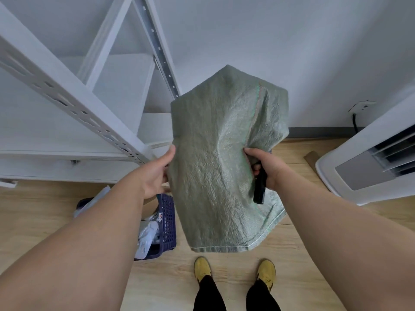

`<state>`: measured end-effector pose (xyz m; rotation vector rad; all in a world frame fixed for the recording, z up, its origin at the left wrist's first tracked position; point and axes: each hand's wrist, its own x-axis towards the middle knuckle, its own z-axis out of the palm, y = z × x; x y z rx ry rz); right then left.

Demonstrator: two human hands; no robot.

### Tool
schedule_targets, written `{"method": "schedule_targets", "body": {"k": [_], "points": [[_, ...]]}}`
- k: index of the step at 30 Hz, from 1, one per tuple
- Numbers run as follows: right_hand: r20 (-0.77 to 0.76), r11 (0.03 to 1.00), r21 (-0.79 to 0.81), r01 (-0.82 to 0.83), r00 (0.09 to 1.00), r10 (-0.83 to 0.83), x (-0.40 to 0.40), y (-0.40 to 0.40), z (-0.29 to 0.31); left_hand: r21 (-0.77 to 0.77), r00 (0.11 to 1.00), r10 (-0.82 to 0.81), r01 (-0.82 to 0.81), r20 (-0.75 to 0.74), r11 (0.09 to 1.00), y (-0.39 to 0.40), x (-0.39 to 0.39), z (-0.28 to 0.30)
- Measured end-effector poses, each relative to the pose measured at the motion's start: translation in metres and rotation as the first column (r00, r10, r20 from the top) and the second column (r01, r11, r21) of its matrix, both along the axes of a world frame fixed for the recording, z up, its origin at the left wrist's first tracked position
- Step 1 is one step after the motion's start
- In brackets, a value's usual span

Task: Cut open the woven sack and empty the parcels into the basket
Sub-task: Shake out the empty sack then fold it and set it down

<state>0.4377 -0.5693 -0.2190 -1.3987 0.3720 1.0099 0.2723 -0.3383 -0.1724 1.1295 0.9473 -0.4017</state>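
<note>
A limp grey-green woven sack (215, 158) hangs in the air in front of me, held up by both hands. My left hand (155, 173) grips its left edge. My right hand (265, 167) pinches the sack's right side and also holds a black cutter (259, 187), whose handle points down. Down on the floor to the left stands a dark blue plastic basket (167, 223) with white and grey parcels (148, 232) inside, partly hidden by my left forearm. The sack looks flat, and I cannot see inside it.
A white metal shelving rack (74, 104) fills the left side. A white appliance with vents (368, 162) stands on the right by the wall. The floor is light wood, and my feet in yellow shoes (235, 272) stand below the sack.
</note>
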Motion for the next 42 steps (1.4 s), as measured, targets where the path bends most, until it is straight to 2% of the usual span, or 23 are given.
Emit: {"method": "schedule_targets", "body": {"k": [1,3,7,10,14,16,19,21,23,24,25,27,28,30,31,32,34,36,37,39,40,42], "points": [[0.004,1.000,-0.007,0.008,1.000,-0.008,0.002,-0.001,-0.002,0.025,0.998,-0.050,0.051,-0.028,0.998,0.002,-0.003,-0.002],[0.012,1.000,-0.015,0.017,1.000,-0.017,0.004,-0.003,-0.004,0.090,0.998,-0.033,0.037,-0.052,0.995,0.004,-0.004,-0.008],[-0.017,0.999,0.019,-0.050,0.999,0.050,0.008,-0.011,-0.005,0.265,0.965,0.261,-0.253,0.006,0.930,0.007,0.005,-0.010],[-0.089,0.981,0.108,-0.161,0.981,0.171,0.011,-0.024,-0.004,0.306,0.938,0.345,-0.335,0.025,0.891,0.010,0.008,-0.011],[-0.233,0.971,0.237,-0.020,0.970,0.077,0.011,-0.034,-0.008,0.333,0.914,0.405,-0.394,0.038,0.857,0.004,0.017,-0.015],[-0.275,0.977,0.213,0.018,0.961,0.043,0.013,-0.039,-0.008,0.357,0.893,0.446,-0.436,0.058,0.826,0.002,0.020,-0.018],[-0.313,0.990,-0.020,0.142,0.939,-0.141,0.016,-0.043,-0.010,0.500,0.927,0.369,-0.355,0.075,0.790,-0.003,0.024,-0.022],[-0.285,0.960,-0.168,0.225,0.921,-0.266,0.017,-0.044,-0.014,0.498,0.965,0.250,-0.256,0.081,0.829,-0.008,0.024,-0.026],[-0.239,0.939,-0.241,0.246,0.923,-0.303,0.017,-0.047,-0.018,0.397,0.995,0.084,-0.098,0.052,0.913,-0.013,0.019,-0.028],[-0.221,0.938,-0.252,0.237,0.930,-0.295,0.018,-0.049,-0.020,0.367,1.000,-0.024,0.021,0.005,0.930,-0.014,0.015,-0.029],[-0.207,0.942,-0.251,0.222,0.938,-0.276,0.018,-0.051,-0.022,0.385,0.983,-0.171,0.186,-0.072,0.904,-0.014,0.010,-0.032],[-0.195,0.958,-0.220,0.183,0.954,-0.227,0.017,-0.053,-0.023,0.469,0.867,-0.407,0.499,-0.289,0.729,-0.013,0.002,-0.041],[-0.194,0.967,-0.193,0.164,0.960,-0.201,0.016,-0.053,-0.023,0.504,0.793,-0.448,0.608,-0.412,0.614,-0.016,0.000,-0.044],[-0.200,0.981,-0.134,0.140,0.966,-0.165,0.013,-0.047,-0.022,0.516,0.654,-0.408,0.755,-0.637,0.404,-0.024,-0.005,-0.050],[-0.201,0.985,-0.111,0.132,0.968,-0.152,0.011,-0.042,-0.022,0.519,0.613,-0.384,0.790,-0.691,0.327,-0.030,-0.004,-0.051],[-0.201,0.988,-0.092,0.123,0.970,-0.140,0.010,-0.037,-0.021,0.554,0.613,-0.402,0.789,-0.680,0.265,-0.037,-0.003,-0.053],[-0.198,0.992,-0.066,0.109,0.973,-0.120,0.007,-0.026,-0.017,0.694,0.672,-0.538,0.690,-0.509,0.205,-0.055,0.006,-0.054],[-0.196,0.994,-0.051,0.098,0.975,-0.106,0.005,-0.020,-0.012,0.759,0.722,-0.614,0.583,-0.320,0.290,-0.074,0.014,-0.052],[-0.196,0.995,-0.046,0.086,0.976,-0.093,0.005,-0.019,-0.009,0.766,0.750,-0.596,0.554,-0.287,0.327,-0.081,0.017,-0.053],[-0.165,0.996,-0.078,0.036,0.985,-0.049,0.007,-0.020,-0.006,0.786,0.779,-0.510,0.551,-0.365,0.280,-0.086,0.019,-0.056],[-0.120,0.989,-0.149,0.001,0.993,-0.020,0.008,-0.021,-0.005,0.793,0.798,-0.453,0.547,-0.397,0.270,-0.086,0.018,-0.057],[0.031,0.903,-0.428,-0.036,0.998,0.055,0.009,-0.026,-0.009,0.792,0.849,-0.327,0.514,-0.414,0.331,-0.081,0.015,-0.060]]}}
